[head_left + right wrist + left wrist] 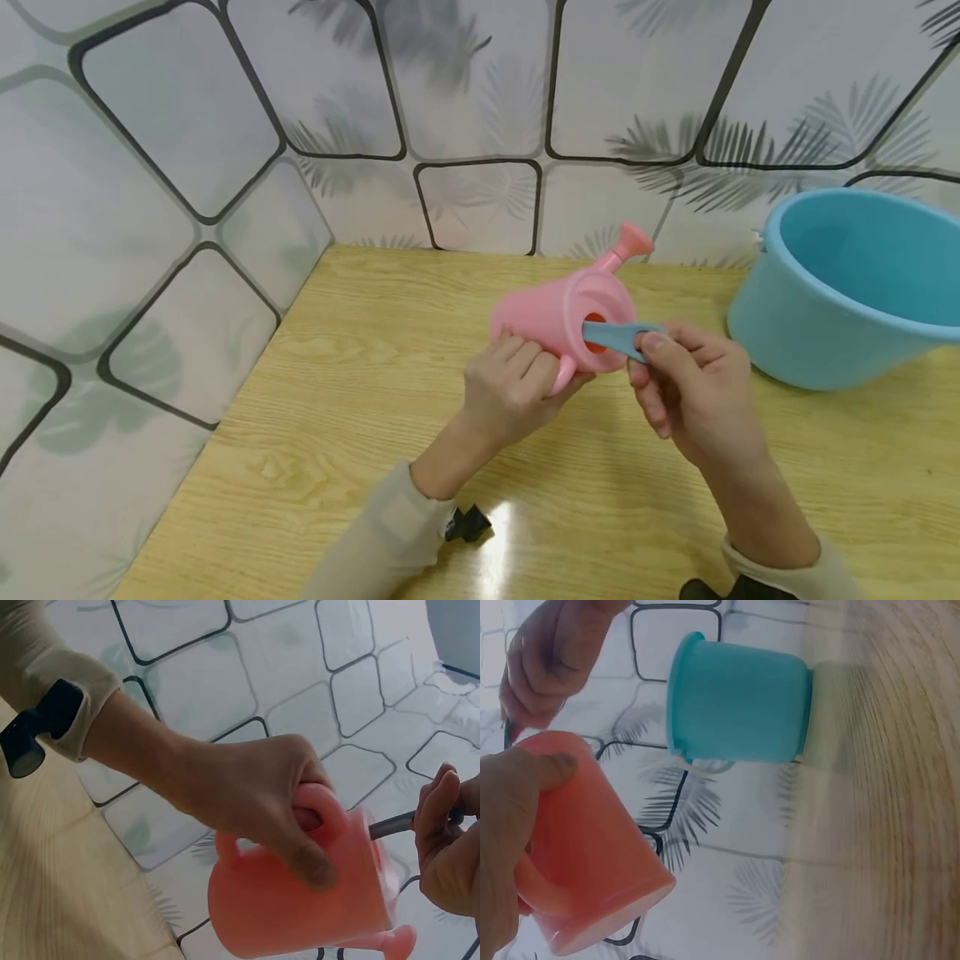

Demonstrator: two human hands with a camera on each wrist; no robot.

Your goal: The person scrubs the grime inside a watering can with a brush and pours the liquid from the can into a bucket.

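My left hand (516, 387) grips the handle of a pink watering can (534, 315), its thumb lying along the can's side in the right wrist view. The can is tilted above the table, its open mouth facing right and its spout with a flared pink rose (634, 239) pointing up and away. Between thumb and fingers, my right hand (705, 387) pinches a light-blue handle (621, 337). The handle's far end reaches into the can's mouth, where an orange-red part (595, 319) shows; the rest is hidden inside, so I cannot tell what kind of tool it is.
A large blue bucket (810, 333) stands on the wooden table (337, 400) at the right, close beyond my right hand. Patterned wall covering (480, 204) rises along the table's back and left edges. Dark camera mounts (468, 523) sit on both wrists.
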